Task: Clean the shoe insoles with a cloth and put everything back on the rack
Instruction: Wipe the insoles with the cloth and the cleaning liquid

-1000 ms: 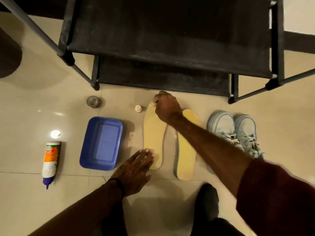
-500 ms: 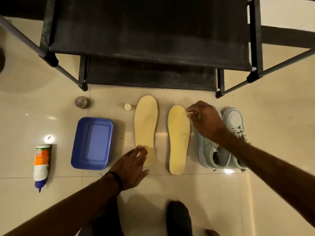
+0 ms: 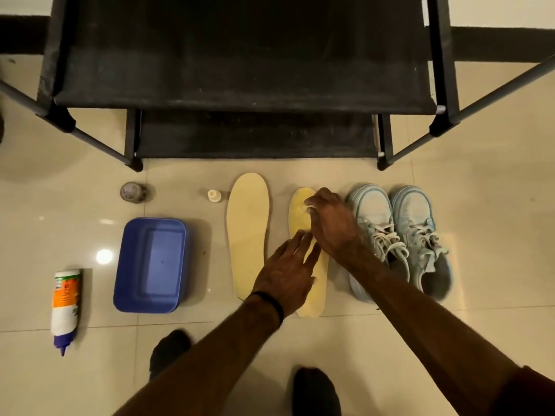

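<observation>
Fingers: left hand (image 3: 286,276) lying spread on the right insole (image 3: 312,298); right hand (image 3: 332,225) pinching a small white cloth (image 3: 307,208) at its 12 o'clock end
Left insole (image 3: 247,232): lying untouched at 9 o'clock

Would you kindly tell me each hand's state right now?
Left hand: open, fingers resting on the darker yellow foam insole.
Right hand: pinching something small and pale.

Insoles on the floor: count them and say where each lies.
2. The left insole lies bare beside the blue tub; the right insole lies beside the sneakers, under both hands.
</observation>
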